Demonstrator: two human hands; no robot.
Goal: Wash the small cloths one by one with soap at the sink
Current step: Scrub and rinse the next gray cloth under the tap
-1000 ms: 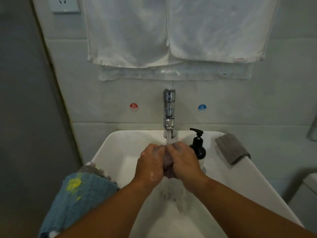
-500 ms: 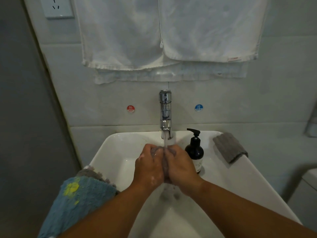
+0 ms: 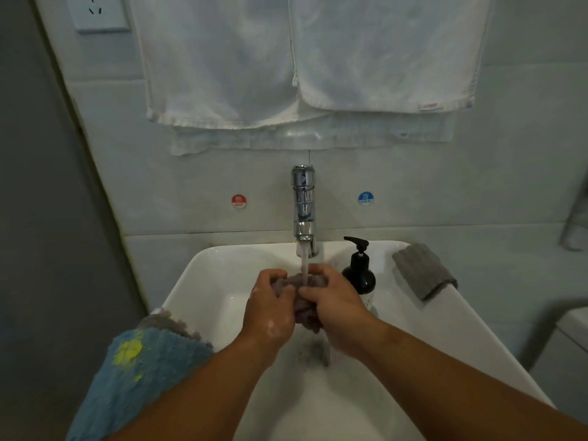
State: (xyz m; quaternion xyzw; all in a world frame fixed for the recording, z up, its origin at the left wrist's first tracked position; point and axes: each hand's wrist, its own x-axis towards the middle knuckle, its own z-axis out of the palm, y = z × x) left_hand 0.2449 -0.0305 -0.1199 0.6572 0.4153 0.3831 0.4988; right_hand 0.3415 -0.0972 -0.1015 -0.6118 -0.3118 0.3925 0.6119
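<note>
Scrubbing one small cloth seems the present step: the left hand and right hand, close together, both grip it under the faucet stream. A blue cloth left of them and a grey cloth to their right probably wait.

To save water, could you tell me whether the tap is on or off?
On: water streams from the tap onto the cloth.

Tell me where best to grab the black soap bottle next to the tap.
Take the soap bottle round its bulbous lower body, probably from the right: it stands upright, the spout points left toward the tap, and the grey cloth on that side lies well apart.
</note>
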